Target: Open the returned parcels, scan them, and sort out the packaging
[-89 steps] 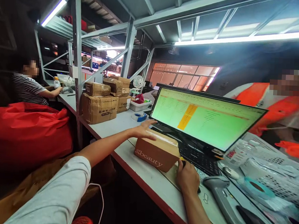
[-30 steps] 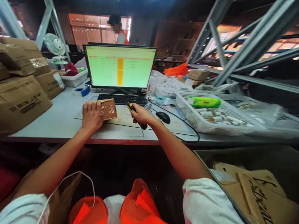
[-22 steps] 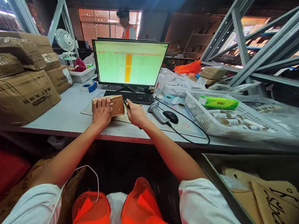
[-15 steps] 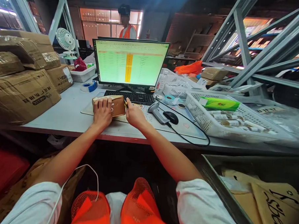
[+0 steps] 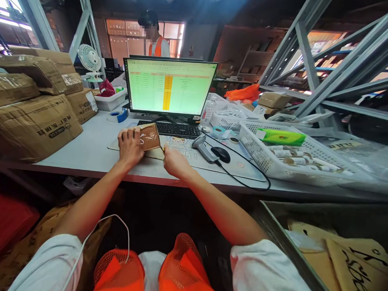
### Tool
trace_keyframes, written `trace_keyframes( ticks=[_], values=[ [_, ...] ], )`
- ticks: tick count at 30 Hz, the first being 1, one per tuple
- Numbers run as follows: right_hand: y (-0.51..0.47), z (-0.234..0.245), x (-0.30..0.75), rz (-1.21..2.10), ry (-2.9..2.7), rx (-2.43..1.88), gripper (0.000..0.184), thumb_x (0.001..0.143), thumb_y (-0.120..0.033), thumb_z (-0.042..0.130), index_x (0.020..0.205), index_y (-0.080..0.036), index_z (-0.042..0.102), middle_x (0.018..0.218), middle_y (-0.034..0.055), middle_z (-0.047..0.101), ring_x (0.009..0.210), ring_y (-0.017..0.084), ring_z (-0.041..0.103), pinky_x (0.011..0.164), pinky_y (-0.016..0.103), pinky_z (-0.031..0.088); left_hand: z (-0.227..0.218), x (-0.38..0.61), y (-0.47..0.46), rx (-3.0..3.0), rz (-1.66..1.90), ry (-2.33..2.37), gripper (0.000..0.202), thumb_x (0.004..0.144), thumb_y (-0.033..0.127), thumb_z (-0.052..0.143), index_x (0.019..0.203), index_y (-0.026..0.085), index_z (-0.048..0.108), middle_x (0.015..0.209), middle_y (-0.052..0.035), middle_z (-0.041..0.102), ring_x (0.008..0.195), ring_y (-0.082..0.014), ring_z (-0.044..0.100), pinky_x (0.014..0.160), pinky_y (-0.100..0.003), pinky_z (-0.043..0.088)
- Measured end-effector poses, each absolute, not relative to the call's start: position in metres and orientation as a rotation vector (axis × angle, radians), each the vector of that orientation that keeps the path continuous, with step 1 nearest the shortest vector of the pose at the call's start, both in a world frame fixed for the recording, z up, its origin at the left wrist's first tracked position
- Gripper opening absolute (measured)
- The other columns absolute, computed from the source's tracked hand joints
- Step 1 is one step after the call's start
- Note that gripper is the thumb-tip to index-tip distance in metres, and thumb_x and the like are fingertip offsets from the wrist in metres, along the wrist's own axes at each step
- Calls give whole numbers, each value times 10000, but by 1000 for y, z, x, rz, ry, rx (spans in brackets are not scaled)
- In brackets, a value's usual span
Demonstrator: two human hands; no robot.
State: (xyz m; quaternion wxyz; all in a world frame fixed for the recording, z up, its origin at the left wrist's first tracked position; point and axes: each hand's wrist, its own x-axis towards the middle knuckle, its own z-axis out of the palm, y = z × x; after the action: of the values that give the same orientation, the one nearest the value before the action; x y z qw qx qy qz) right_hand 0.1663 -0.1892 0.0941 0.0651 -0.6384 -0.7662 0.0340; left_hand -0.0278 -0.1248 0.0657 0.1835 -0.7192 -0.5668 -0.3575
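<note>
My left hand [image 5: 129, 146] is closed over the left side of a small brown cardboard box [image 5: 150, 137] that has white marks on its near face and shiny tape. The box rests tilted on the desk mat, in front of the black keyboard [image 5: 172, 128]. In my right hand [image 5: 176, 162], a fist at the box's right edge, is a slim yellow-and-black box cutter [image 5: 162, 149]. Most of the cutter is hidden by the fingers. Its dark tip points toward the lower right corner of the box.
A monitor [image 5: 148, 85] stands behind the keyboard. Right of my hands lie a barcode scanner [image 5: 205, 149], a mouse [image 5: 221, 154] and a white basket [image 5: 260, 159] of small rolls. Cartons [image 5: 37, 128] are stacked at left. A person in an orange vest [image 5: 159, 47] stands beyond the monitor.
My right hand with the box cutter has moved down along the box's right edge. The box has tilted, its near face turned more upward. The person behind has shifted left in view.
</note>
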Motion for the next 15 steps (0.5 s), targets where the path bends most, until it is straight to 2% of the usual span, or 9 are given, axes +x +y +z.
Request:
trace_keyframes(
  ticks=[2, 5, 9, 15],
  values=[
    [-190, 107, 184, 95, -2386, -1801, 463, 1013, -200, 421, 1468, -149, 489, 1209, 177, 708, 1057, 297, 688, 862, 348, 495, 73, -45, -123, -1967, -1194, -1707, 886, 690, 291, 811, 1454, 116, 398, 1368, -214, 497, 1294, -413, 441, 1151, -563, 316],
    [-185, 138, 208, -41, -2413, -1570, 436, 1056, -274, 430, 1487, -259, 495, 1269, 105, 704, 1062, 257, 677, 846, 302, 463, 75, -71, -124, -2086, -1430, -1708, 1094, 568, 400, 927, 1469, 186, 344, 1385, -166, 494, 1296, -375, 471, 1138, -536, 382],
    [-176, 181, 210, -237, -2524, -1324, 465, 1033, -229, 468, 1483, -335, 516, 1350, 52, 665, 1094, 233, 647, 784, 268, 419, 67, -83, -134, -2301, -1559, -1556, 1120, 531, 417, 963, 1448, 236, 347, 1408, -142, 481, 1318, -336, 483, 1141, -504, 405],
    [-170, 201, 168, -301, -2770, -1189, 474, 996, -198, 515, 1451, -325, 566, 1239, 67, 704, 981, 221, 658, 701, 266, 356, 59, -88, -136, -2378, -1567, -1506, 1155, 513, 456, 973, 1450, 231, 335, 1402, -152, 475, 1313, -338, 496, 1128, -517, 420]
  ],
)
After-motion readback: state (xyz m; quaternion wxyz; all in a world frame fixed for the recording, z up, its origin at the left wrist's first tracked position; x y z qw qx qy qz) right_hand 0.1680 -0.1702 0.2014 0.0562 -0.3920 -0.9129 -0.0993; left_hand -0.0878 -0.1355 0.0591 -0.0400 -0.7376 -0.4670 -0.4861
